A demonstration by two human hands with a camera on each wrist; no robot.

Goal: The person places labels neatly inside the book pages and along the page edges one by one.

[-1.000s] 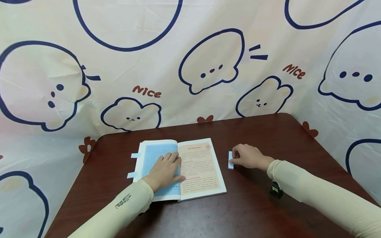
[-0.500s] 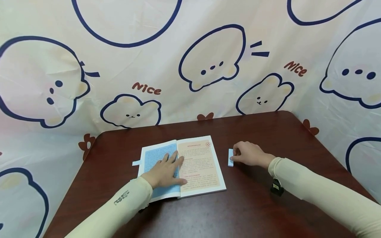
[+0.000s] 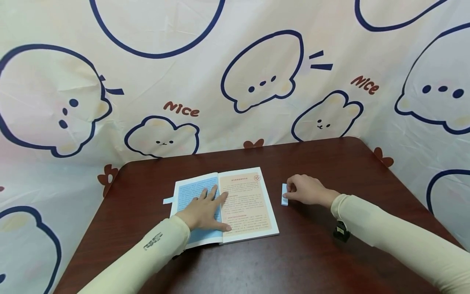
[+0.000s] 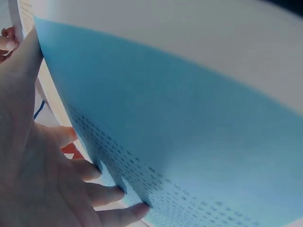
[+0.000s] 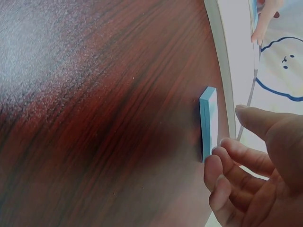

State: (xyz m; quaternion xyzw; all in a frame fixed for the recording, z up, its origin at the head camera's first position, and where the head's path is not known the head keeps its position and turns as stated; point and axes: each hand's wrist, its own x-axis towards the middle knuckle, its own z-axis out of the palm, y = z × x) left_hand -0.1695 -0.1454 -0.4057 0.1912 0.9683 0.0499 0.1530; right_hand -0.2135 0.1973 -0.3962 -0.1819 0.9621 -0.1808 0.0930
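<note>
An open book (image 3: 249, 204) lies on the table, its left page blue and its right page pale orange. My left hand (image 3: 203, 210) rests on it near the spine with fingers spread, the thumb reaching onto the right page. In the left wrist view, its fingertips press the printed blue page (image 4: 165, 109), which bows upward. A light-blue tab (image 3: 168, 200) sticks out from the left edge. To the right, a narrow pad of blue sticky notes (image 3: 284, 200) lies on the table. My right hand (image 5: 246, 175) touches its end with loosely bent fingers, the thumb apart from the index finger.
The dark wooden table (image 3: 257, 269) carries the book and the pad. A white curtain (image 3: 205, 81) with cartoon drawings hangs behind it and along both sides. A small black device (image 3: 341, 231) sits under the right sleeve.
My left hand has spread its fingers wider, and the left page has shifted under it. The lower tab at the book's left edge has gone from sight. My right hand stays at the pad.
</note>
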